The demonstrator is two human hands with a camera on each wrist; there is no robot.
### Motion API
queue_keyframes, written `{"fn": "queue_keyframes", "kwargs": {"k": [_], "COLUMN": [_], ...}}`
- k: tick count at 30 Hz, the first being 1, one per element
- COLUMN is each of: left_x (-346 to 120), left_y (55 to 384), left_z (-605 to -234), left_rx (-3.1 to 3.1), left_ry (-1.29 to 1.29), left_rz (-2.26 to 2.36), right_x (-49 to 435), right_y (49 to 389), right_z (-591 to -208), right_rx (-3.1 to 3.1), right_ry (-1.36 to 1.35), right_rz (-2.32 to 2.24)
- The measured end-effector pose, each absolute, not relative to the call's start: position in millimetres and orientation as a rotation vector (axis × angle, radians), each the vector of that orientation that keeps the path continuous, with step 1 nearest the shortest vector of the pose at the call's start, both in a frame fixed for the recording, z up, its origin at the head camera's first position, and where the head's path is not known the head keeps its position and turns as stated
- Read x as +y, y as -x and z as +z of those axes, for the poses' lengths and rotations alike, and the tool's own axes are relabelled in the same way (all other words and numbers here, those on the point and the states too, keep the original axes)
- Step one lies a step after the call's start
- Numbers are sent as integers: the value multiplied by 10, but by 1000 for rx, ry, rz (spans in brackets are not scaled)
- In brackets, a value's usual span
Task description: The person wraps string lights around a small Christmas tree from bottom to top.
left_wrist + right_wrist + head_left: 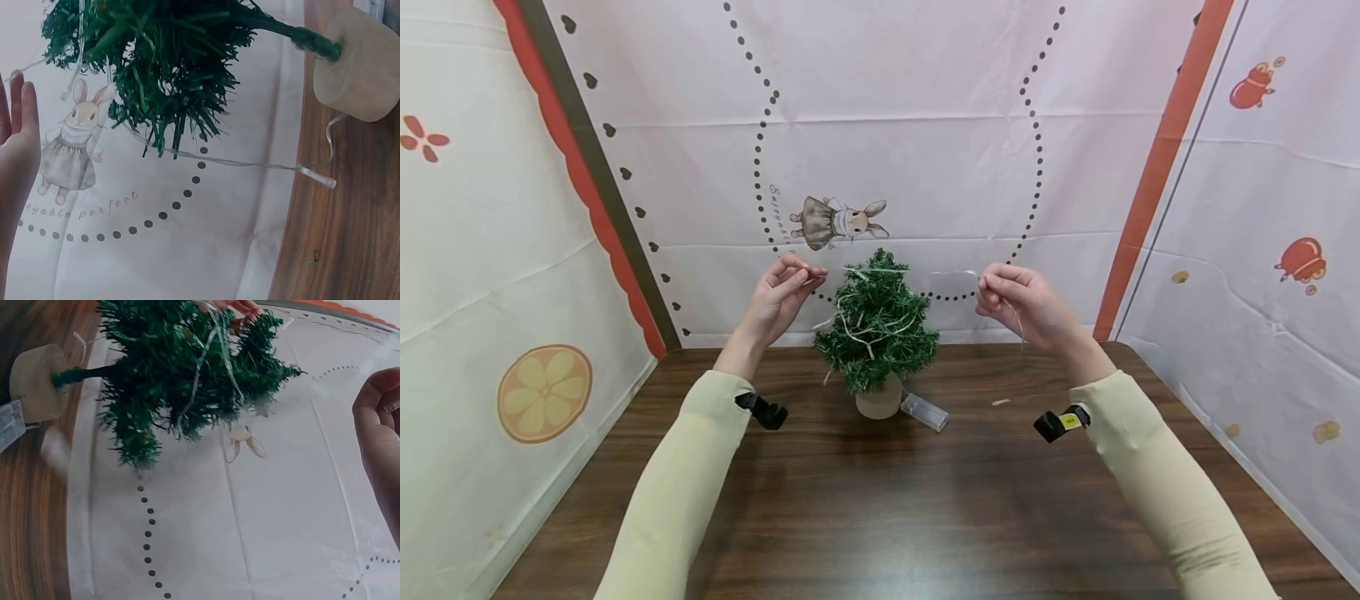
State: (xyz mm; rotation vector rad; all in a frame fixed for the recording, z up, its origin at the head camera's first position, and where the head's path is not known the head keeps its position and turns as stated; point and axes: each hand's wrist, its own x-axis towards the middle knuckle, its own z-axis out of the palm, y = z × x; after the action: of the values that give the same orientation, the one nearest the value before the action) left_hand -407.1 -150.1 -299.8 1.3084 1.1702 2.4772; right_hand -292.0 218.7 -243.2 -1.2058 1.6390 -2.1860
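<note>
A small artificial Christmas tree stands upright on a round pale base. Thin clear string lights loop around its branches, and one stretch runs across near the treetop between the hands. On the left, the left hand pinches the string between thumb and fingertips. To the right of the tree, the right hand pinches the other end of this stretch, its fingers curled, with a loose length hanging below. One bulb end dangles beside the tree in the left wrist view.
A clear battery box lies on the brown wooden table, right beside the base. Farther right is a small pale piece. Printed cloth hangs behind the table and along both sides.
</note>
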Motion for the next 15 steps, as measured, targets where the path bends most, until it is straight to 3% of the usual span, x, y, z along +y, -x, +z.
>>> {"fn": "queue_keyframes", "kwargs": {"k": [7,15], "left_x": [-1544,-1597], "left_y": [4048,4068], "left_z": [-2976,-2965], "left_rx": [1190,1277], "left_ry": [-1265,-1260], "left_rz": [2465,2407], "right_x": [2142,2099], "right_y": [2873,2822], "right_z": [-2479,-2520], "right_rx": [1551,1492], "right_ry": [1347,1334], "right_rz": [-2109,-2055]}}
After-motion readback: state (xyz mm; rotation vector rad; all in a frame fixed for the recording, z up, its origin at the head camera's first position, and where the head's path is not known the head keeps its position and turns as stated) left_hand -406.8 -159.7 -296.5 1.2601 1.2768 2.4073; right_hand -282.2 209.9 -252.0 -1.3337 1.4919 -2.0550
